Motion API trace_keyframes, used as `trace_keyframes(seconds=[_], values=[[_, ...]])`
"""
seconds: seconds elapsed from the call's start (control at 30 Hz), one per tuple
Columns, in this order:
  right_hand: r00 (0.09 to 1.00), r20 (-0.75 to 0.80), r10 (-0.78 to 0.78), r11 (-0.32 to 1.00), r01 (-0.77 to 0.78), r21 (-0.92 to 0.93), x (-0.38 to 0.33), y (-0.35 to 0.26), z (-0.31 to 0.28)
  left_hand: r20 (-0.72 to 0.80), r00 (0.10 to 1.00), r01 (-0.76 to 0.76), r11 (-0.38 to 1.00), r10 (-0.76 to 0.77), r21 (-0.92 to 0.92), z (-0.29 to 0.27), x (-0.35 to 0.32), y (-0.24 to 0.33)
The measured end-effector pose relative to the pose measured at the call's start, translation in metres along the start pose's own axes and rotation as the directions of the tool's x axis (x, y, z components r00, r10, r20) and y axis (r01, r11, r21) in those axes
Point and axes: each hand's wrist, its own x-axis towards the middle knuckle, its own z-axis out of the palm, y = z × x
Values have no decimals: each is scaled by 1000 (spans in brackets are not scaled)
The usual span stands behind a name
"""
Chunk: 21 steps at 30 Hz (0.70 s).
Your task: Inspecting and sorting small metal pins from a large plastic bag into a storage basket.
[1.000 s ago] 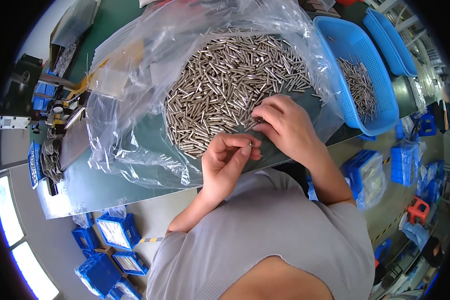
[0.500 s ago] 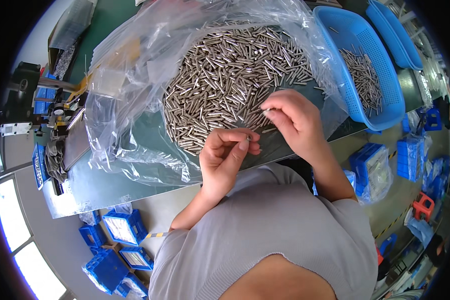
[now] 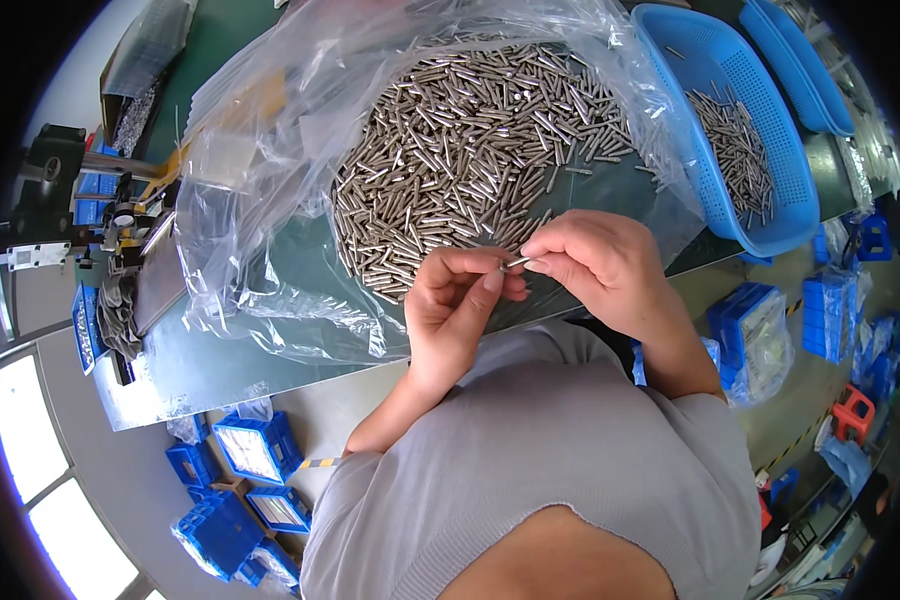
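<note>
My left hand [image 3: 452,305] is closed in a pinch, with a small round metal piece [image 3: 504,268] partly hidden between thumb and fingers. Thumb and forefinger of my right hand [image 3: 605,268] grip a slim metal pin [image 3: 517,262]. That pin's far end meets the fingertips of my left hand; whether it goes into the small piece I cannot tell. Just beyond both hands spreads a big heap of loose metal pins [image 3: 460,150], lying on a clear plastic bag [image 3: 260,200] over the green tabletop [image 3: 270,375].
To the right of the heap stands a blue perforated basket [image 3: 808,205] holding more pins, with another blue basket [image 3: 800,75] behind it. A metal bench device [image 3: 120,220] is at the left. Blue crates [image 3: 232,530] and a red stool [image 3: 852,412] are on the floor.
My right hand has moved left and toward me from the edge of the heap, bringing the pin to my left fingertips. My left hand stays in nearly the same place.
</note>
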Motion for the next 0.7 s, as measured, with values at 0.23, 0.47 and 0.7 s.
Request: trace_keyframes(seconds=[0.23,0.47,0.7], values=[[997,-61,-48,998,50,29,5,1,3,27,1000,-3,1000,3,19,-1,-1,-1],[995,-57,-80,997,79,-11,5,-1,5,33,999,12,999,-13,40,-1,-1,1],[994,-96,57,987,-42,158,0,2,19,4,1000,3,1000,-3,-5,-2,-1,0]])
